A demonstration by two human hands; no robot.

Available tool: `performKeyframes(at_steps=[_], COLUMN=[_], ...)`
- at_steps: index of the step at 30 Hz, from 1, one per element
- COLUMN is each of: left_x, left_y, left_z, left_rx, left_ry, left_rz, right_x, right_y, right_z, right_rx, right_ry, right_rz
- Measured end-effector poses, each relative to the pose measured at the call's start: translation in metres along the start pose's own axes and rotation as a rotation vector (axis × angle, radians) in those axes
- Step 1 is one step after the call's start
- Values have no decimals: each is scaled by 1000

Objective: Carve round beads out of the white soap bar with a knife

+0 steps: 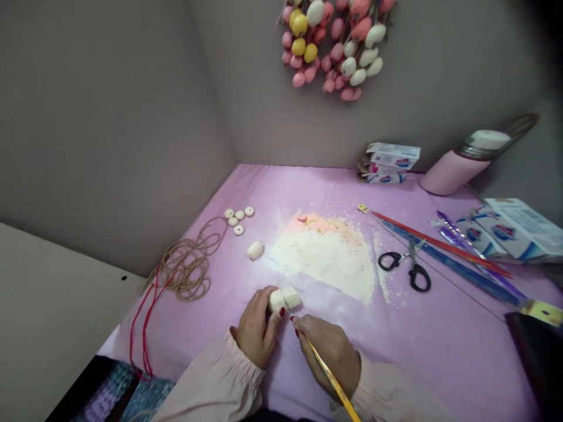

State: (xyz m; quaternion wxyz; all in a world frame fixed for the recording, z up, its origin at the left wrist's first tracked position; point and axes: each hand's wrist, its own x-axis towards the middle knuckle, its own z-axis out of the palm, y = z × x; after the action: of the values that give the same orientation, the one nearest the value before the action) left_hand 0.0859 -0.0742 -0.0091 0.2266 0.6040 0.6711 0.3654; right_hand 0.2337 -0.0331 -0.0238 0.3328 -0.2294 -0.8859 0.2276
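Observation:
My left hand [257, 326] is closed around the left end of a white soap piece [291, 296], with its thumb along the near side. A groove runs across the middle of the soap. In my right hand [328, 349] is a slim carving knife [331, 378] with a yellow handle, gripped like a pencil. Its thin tip meets or nearly meets the groove; the exact contact is too small to tell. Beyond my left hand lies a rounded white soap piece [255, 250]. A wide heap of white soap shavings [325, 258] spreads past both hands, pink and orange along its far edge.
Several white discs [233, 221] and a tangled brown cord [187, 269] with red strings [145, 328] lie left. On the right are black-handled scissors [411, 264], long red and blue strips [453, 252], soap boxes [505, 231] and a pink bottle [460, 167]. Colourful berry-like pieces [336, 47] hang above.

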Motion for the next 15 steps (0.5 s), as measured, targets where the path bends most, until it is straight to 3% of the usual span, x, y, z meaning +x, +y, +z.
performKeyframes(at_steps=[15], left_x=[3], left_y=[-4], left_z=[-2], left_rx=[-6], left_ry=[-55], left_rz=[29], right_x=[-4], right_y=[7], right_z=[-8], right_rx=[-13], right_ry=[-144], right_rz=[-50])
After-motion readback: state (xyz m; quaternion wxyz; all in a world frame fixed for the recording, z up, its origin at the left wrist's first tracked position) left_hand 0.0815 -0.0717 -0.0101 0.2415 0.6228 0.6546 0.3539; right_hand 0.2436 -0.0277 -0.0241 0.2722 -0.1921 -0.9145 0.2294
